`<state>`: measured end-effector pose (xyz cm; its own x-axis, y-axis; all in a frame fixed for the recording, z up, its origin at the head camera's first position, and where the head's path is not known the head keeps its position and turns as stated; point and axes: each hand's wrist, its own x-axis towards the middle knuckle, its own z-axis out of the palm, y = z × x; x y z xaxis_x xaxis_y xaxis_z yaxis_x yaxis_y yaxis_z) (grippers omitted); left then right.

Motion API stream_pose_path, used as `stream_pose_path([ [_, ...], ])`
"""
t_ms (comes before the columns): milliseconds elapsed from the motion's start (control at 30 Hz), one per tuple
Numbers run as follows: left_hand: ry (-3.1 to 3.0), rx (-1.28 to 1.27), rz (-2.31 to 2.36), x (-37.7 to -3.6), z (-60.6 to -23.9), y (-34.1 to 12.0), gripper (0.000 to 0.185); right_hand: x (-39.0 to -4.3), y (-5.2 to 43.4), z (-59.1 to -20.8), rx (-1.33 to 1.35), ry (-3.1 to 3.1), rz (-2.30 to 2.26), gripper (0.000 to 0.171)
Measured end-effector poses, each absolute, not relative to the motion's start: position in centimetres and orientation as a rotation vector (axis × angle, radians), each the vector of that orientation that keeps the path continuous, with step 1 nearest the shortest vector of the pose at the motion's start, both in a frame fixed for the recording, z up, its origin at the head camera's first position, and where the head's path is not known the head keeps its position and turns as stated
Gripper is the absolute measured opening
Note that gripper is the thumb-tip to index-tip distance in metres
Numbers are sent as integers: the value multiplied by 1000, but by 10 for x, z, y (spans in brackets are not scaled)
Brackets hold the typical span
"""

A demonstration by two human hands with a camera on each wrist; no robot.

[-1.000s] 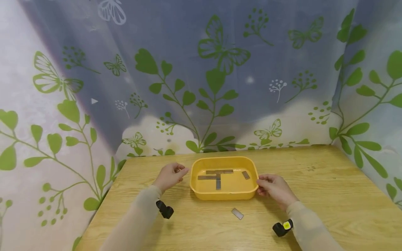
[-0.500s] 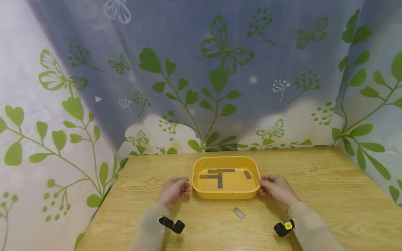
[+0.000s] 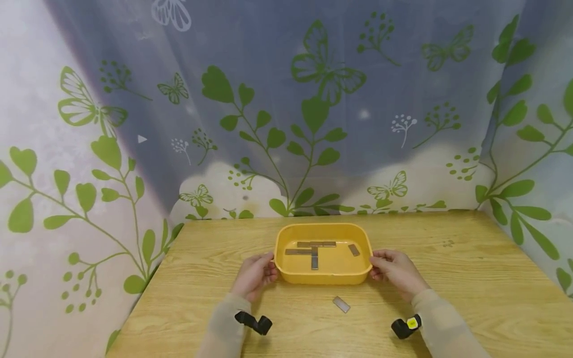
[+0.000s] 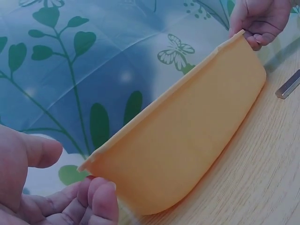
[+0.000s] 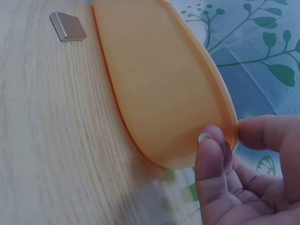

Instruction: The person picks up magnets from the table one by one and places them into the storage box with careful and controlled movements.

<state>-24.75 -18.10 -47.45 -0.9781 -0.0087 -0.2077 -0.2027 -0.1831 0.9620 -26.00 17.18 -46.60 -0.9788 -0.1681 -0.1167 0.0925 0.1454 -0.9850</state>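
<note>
A yellow plastic basin (image 3: 322, 279) stands on the wooden table with several flat metal blocks (image 3: 315, 259) lying inside. At its right end, my right hand (image 3: 397, 272) pinches the rim, thumb on one side and fingers on the other, as the right wrist view shows. My left hand (image 3: 254, 276) is at the left end. In the left wrist view its fingertips (image 4: 104, 199) meet the wall just below the rim, while the thumb (image 4: 47, 152) stands apart from it. One loose metal block (image 3: 341, 304) lies on the table in front of the basin.
The wooden table (image 3: 215, 248) reaches back to a curtain (image 3: 250, 99) printed with leaves and butterflies. Both wrists wear black camera mounts (image 3: 254, 323). A side curtain (image 3: 40, 199) hangs along the left of the table.
My left hand has turned and moved right and slightly nearer to me, up to the basin's left end. My right hand keeps its hold on the rim. The view has shifted slightly.
</note>
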Motion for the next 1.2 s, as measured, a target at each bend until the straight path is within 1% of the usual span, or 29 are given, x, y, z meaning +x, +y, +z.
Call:
stream_pose_path([
  [367, 1954, -303, 2255, -248, -479, -182, 46, -262, 172, -468, -65, 2217, -1918, 37],
  [533, 1972, -305, 2257, -247, -478, -181, 43, -261, 171, -468, -60, 2217, -1917, 38],
  [867, 2012, -253, 2309, -249, -480, -173, 33, -261, 174, -466, -55, 2223, -1907, 39],
  [1200, 2060, -260, 2297, -249, -481, -174, 34, -260, 174, -467, -55, 2219, -1913, 41],
])
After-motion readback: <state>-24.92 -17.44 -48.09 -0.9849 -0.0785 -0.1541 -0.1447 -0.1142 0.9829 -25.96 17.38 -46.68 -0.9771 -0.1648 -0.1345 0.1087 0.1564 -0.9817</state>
